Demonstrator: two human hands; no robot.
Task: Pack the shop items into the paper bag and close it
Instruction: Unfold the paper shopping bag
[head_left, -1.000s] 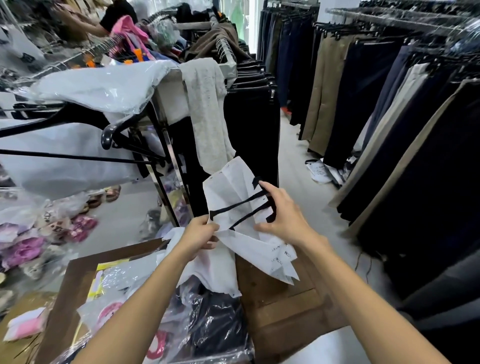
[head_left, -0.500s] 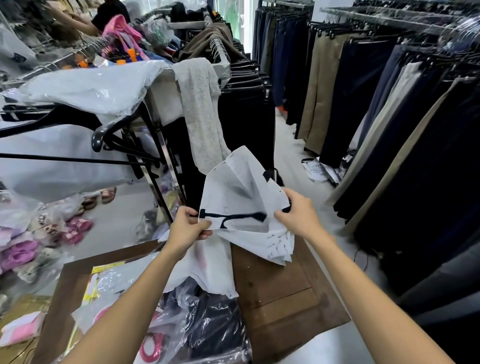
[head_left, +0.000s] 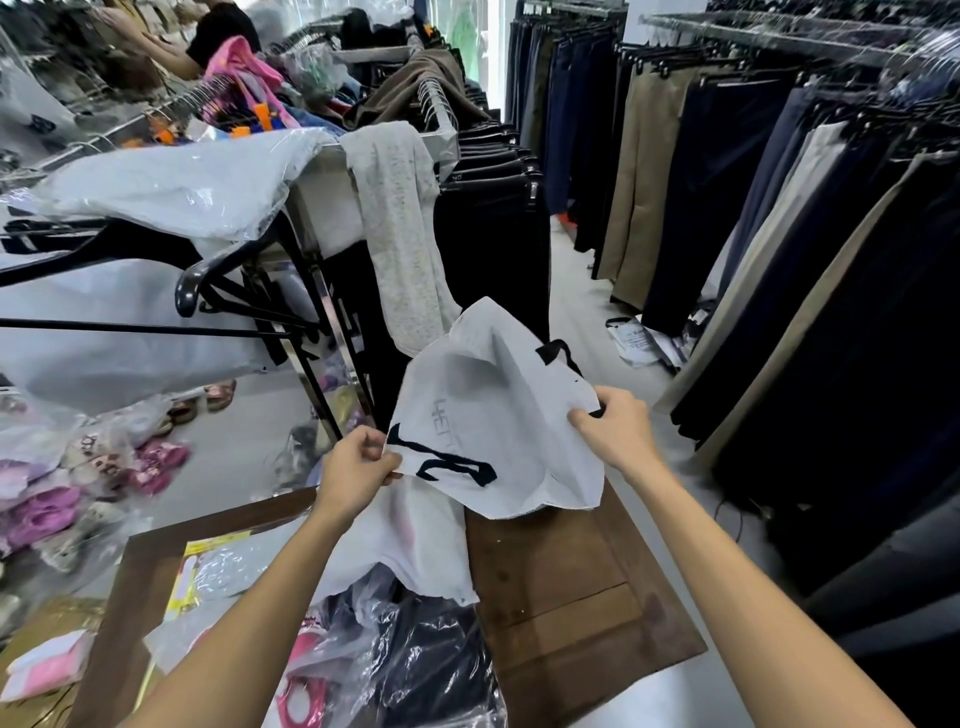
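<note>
I hold a white paper bag (head_left: 498, 415) with black ribbon handles in the air above a brown wooden table (head_left: 571, 587). My left hand (head_left: 356, 470) pinches the bag's left edge near a black handle. My right hand (head_left: 615, 428) grips its right edge, where the other handle shows behind my fingers. The bag is crumpled and partly spread between both hands. Below it on the table lie a white garment (head_left: 410, 545) and plastic-wrapped shop items (head_left: 415, 660), dark and pink ones.
A clothes rack (head_left: 291, 312) with black hangers and a grey cloth (head_left: 400, 223) stands just behind the bag. Trousers hang along the right side (head_left: 779, 234). Bagged pink items (head_left: 78, 478) pile up at left. A person stands far back left (head_left: 208, 36).
Both hands have pulled the bag's edges farther apart, spreading it wider. The black handles have shifted, one now lying across the bag's lower left.
</note>
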